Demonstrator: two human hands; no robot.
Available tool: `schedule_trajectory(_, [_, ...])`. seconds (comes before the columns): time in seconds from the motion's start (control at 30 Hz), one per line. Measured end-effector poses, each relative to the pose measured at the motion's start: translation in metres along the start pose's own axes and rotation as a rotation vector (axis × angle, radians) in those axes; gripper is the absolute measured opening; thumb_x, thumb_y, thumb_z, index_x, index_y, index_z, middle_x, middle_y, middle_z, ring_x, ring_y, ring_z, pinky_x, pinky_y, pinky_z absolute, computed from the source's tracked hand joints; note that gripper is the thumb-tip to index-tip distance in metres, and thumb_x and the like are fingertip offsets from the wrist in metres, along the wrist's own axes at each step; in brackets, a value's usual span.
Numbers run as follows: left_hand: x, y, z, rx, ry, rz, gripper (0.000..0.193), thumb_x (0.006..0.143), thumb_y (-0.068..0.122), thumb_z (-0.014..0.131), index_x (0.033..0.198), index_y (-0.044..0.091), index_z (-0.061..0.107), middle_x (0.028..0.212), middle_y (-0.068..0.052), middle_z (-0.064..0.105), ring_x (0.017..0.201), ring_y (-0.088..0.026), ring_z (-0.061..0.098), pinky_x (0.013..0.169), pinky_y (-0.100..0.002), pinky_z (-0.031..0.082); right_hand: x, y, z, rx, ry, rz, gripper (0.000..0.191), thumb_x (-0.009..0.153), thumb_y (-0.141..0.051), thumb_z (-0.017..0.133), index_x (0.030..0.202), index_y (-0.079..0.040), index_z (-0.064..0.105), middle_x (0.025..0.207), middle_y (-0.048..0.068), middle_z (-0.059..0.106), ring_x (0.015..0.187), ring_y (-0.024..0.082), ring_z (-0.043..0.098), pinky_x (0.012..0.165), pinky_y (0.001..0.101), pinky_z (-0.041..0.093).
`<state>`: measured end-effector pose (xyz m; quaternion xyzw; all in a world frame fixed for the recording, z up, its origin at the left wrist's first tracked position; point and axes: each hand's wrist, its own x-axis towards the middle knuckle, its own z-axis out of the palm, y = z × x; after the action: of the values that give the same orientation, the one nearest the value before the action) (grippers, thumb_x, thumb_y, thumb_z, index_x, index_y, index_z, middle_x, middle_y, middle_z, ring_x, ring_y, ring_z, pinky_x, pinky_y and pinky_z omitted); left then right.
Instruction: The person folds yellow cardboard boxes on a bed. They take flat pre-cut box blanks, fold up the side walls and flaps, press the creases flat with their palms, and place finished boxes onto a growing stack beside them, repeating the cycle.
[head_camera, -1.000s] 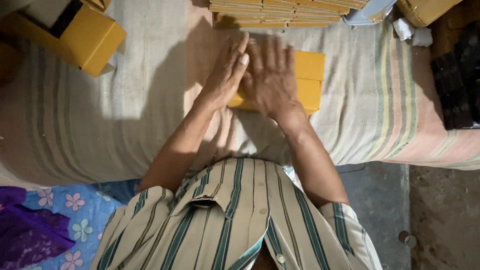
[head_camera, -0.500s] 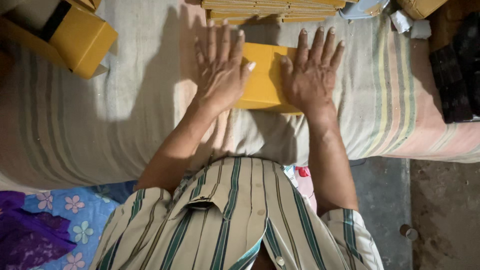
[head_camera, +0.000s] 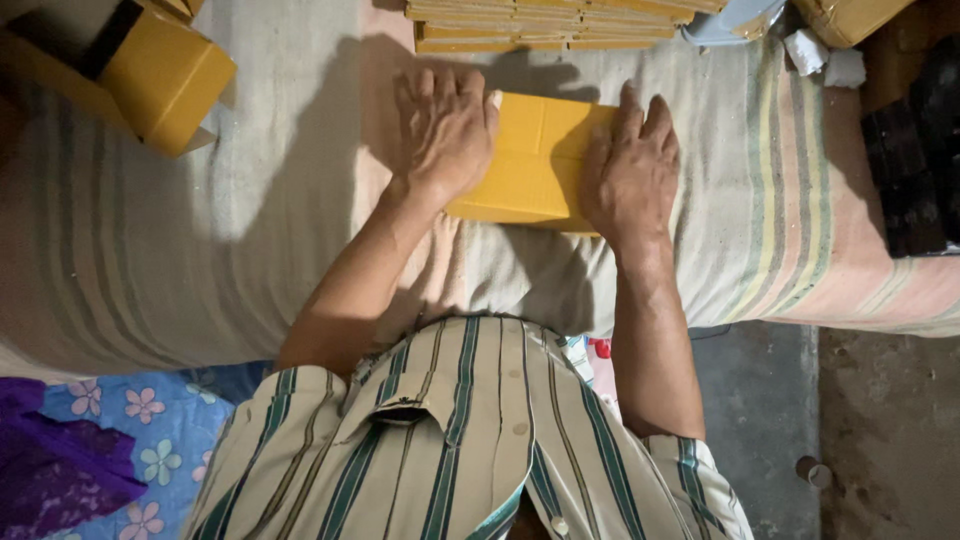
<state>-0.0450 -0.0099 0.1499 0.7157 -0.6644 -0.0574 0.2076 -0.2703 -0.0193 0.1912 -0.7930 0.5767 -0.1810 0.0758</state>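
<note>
The left hand (head_camera: 445, 130) and right hand (head_camera: 630, 165) cover both ends of the flattened yellow carton (head_camera: 535, 155), while the stack of flat cartons (head_camera: 550, 20) at the striped cloth's (head_camera: 200, 250) far edge is cropped.

Both bare forearms reach forward. The left hand (head_camera: 443, 130) lies palm down, fingers curled. The right hand (head_camera: 630, 165) lies flat, fingers together.

flat yellow cardboard box (head_camera: 535, 160) on a striped cloth

the box is a folded, flattened piece of yellow cardboard, roughly rectangular, lying flat on the pale cloth just below a stack of similar flats. a crease runs across its middle from side to side, and another faint fold line runs down near its centre. its left and right ends are hidden; the near edge shows as a straight line casting a thin shadow on the cloth.
</note>
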Motion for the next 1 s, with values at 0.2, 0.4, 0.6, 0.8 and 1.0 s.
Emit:
schedule_trajectory(0.2, [0.006,0.047,0.014,0.065,0.078,0.133,0.036,0.098,0.03,0.049,0.115,0.0,0.061,0.122,-0.025,0.06,0.12,-0.043,0.052,0.112,-0.074,0.015,-0.004,0.007,0.01,0.137,0.038,0.015,0.052,0.109,-0.022,0.048,0.154,0.004,0.04,0.147,0.03,0.049,0.123,0.048,0.058,0.097,0.0521,0.053])
schedule_trajectory(0.4, [0.014,0.094,0.033,-0.102,-0.053,0.255,0.032,0.101,0.022,0.045,0.121,0.001,0.057,0.12,-0.022,0.062,0.121,-0.038,0.056,0.115,-0.064,0.024,-0.001,0.015,0.012,0.036,0.088,-0.151,0.055,0.101,-0.021,0.051,0.148,0.007,0.039,0.139,0.03,0.055,0.115,0.05,0.061,0.086,0.0496,0.057])
schedule_trajectory(0.6, [0.018,0.043,0.037,-0.05,0.093,0.289,0.042,0.107,0.033,0.041,0.122,-0.003,0.057,0.12,-0.027,0.061,0.118,-0.043,0.056,0.106,-0.064,0.034,-0.005,0.008,0.009,0.105,0.024,0.078,0.047,0.108,-0.023,0.047,0.151,-0.004,0.04,0.128,0.03,0.061,0.102,0.049,0.066,0.084,0.0554,0.054])
schedule_trajectory(0.8, [0.015,0.024,0.003,-0.009,-0.214,-0.021,0.044,0.11,0.033,0.034,0.127,0.0,0.058,0.135,-0.022,0.058,0.132,-0.036,0.049,0.118,-0.06,0.028,-0.004,0.002,0.003,0.131,0.024,0.044,0.039,0.11,-0.023,0.048,0.145,-0.005,0.045,0.123,0.03,0.061,0.1,0.051,0.065,0.084,0.0563,0.054])
schedule_trajectory(1.0, [0.017,0.089,0.011,-0.03,-0.094,0.232,0.044,0.1,0.028,0.042,0.128,-0.003,0.055,0.126,-0.026,0.059,0.121,-0.037,0.053,0.105,-0.059,0.034,-0.001,0.003,0.002,0.138,0.028,-0.032,0.042,0.103,-0.021,0.053,0.14,-0.002,0.044,0.12,0.032,0.061,0.099,0.052,0.064,0.08,0.0559,0.054])
